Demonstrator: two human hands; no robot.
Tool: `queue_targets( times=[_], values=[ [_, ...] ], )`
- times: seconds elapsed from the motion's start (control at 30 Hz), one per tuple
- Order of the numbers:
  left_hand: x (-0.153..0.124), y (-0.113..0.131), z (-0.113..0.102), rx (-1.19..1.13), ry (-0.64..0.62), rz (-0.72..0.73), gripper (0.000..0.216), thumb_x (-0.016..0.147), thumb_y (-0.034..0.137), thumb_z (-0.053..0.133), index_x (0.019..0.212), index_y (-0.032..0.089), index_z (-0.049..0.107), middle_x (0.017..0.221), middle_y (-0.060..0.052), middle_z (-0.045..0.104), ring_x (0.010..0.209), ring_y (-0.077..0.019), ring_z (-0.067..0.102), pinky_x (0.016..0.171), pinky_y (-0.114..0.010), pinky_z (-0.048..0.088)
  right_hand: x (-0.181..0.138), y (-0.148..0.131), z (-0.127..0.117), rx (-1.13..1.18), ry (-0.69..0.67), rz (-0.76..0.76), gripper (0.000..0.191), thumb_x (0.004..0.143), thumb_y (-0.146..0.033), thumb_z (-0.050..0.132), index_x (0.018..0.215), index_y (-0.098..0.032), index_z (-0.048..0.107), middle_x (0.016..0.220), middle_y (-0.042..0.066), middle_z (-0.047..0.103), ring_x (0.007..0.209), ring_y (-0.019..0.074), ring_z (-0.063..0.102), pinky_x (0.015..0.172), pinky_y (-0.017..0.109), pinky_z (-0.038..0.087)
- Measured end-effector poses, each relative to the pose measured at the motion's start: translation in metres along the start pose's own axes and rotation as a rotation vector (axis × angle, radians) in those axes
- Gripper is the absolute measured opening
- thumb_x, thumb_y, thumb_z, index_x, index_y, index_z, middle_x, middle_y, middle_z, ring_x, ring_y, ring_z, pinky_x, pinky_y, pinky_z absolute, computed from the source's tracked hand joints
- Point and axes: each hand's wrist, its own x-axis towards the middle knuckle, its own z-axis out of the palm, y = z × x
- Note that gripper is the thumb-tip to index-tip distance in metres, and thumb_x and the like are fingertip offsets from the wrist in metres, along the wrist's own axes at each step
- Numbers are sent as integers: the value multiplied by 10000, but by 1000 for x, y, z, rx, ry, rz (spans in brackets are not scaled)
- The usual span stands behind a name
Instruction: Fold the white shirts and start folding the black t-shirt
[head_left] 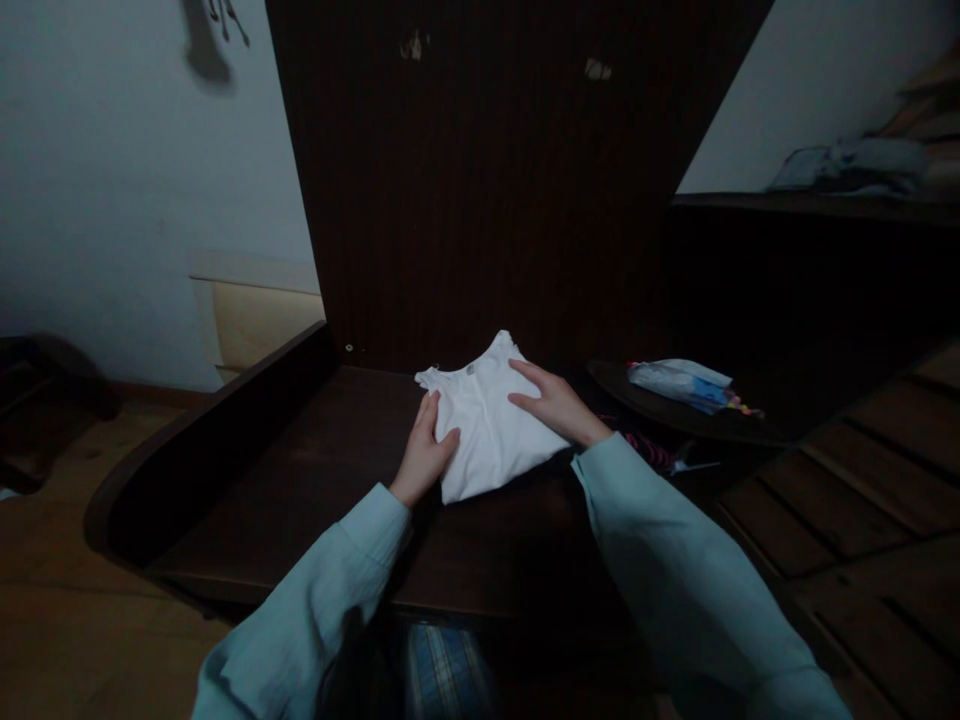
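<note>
A white shirt (491, 430), folded into a compact shape, lies on the dark wooden desk (300, 500) in front of me. Its neckline faces away from me, with a small grey mark inside the collar. My left hand (427, 455) rests along the left edge of the shirt, thumb apart from the fingers. On the right side, my right hand (551, 402) lies on the cloth with its fingers spread. Neither hand visibly grips the fabric.
A tall dark panel (487, 200) rises behind the desk. To the right, a plastic packet (682, 385) lies on a dark curved shelf (622, 395). A raised wooden side (210, 430) borders the desk on the left. Wooden slats (862, 480) are at the lower right.
</note>
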Motion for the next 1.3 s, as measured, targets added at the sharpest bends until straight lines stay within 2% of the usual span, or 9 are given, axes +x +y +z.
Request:
queue_targets(
  times=[0.27, 0.43, 0.53, 0.6, 0.77, 0.9, 1.13, 1.23, 1.3],
  values=[
    [44, 49, 71, -145, -95, 112, 671, 704, 111, 535, 1338, 144, 319, 1444, -81, 236, 1333, -199, 170, 1105, -336, 129, -2, 58, -74, -87, 156, 93, 532, 674, -239, 631, 1193, -172, 530, 1250, 74, 523, 1170, 240, 460, 1020, 410, 314],
    [72, 64, 110, -264, -142, 135, 671, 669, 97, 549, 1314, 140, 369, 1433, -89, 264, 1327, -202, 193, 1099, -326, 136, -10, 102, -103, -103, 209, 171, 535, 685, -324, 622, 1196, -193, 528, 1238, 73, 534, 1166, 250, 465, 1012, 404, 336],
    [85, 61, 137, -316, -151, 107, 655, 654, 88, 563, 1290, 124, 411, 1419, -99, 293, 1316, -203, 227, 1094, -300, 151, -15, 136, -101, -106, 216, 240, 551, 684, -360, 608, 1196, -175, 524, 1243, 94, 527, 1160, 262, 470, 1007, 420, 338],
    [89, 52, 154, -309, -168, 23, 627, 648, 71, 562, 1262, 113, 447, 1397, -106, 334, 1297, -209, 270, 1084, -291, 179, -21, 159, -92, -118, 191, 290, 540, 682, -378, 597, 1176, -169, 539, 1244, 105, 524, 1157, 270, 472, 1004, 433, 336],
    [82, 21, 183, -238, -230, -148, 485, 668, 47, 522, 1152, 67, 544, 1253, -151, 493, 1162, -229, 455, 1013, -317, 308, -38, 198, -68, -188, 113, 345, 494, 700, -400, 550, 1136, -168, 568, 1298, 112, 468, 1203, 261, 424, 1027, 421, 304],
    [76, 14, 185, -212, -242, -179, 416, 699, 92, 529, 1112, 57, 567, 1248, -160, 483, 1136, -226, 476, 985, -302, 337, -42, 201, -64, -287, 72, 338, 502, 741, -360, 497, 1190, -137, 525, 1345, 119, 408, 1228, 240, 393, 1041, 388, 287],
    [63, 38, 171, -53, -245, -131, 437, 717, 79, 509, 1148, 7, 525, 1325, -226, 360, 1198, -267, 394, 1031, -335, 273, -42, 173, -70, -599, -85, 430, 478, 792, -382, 456, 1230, -194, 494, 1368, 130, 367, 1159, 297, 459, 929, 436, 393],
    [52, 53, 166, 198, -207, 15, 411, 760, 130, 475, 1162, 61, 523, 1361, -190, 330, 1220, -281, 350, 1022, -380, 284, -36, 154, -74, -738, -63, 457, 443, 773, -364, 486, 1182, -199, 531, 1355, 147, 373, 1092, 331, 501, 868, 470, 418],
    [46, 61, 164, 320, -209, 177, 377, 805, 202, 449, 1165, 127, 527, 1377, -131, 339, 1243, -268, 315, 1023, -394, 281, -26, 144, -74, -772, 32, 357, 426, 768, -320, 485, 1160, -164, 540, 1327, 155, 404, 1114, 321, 475, 898, 459, 397]
  ],
)
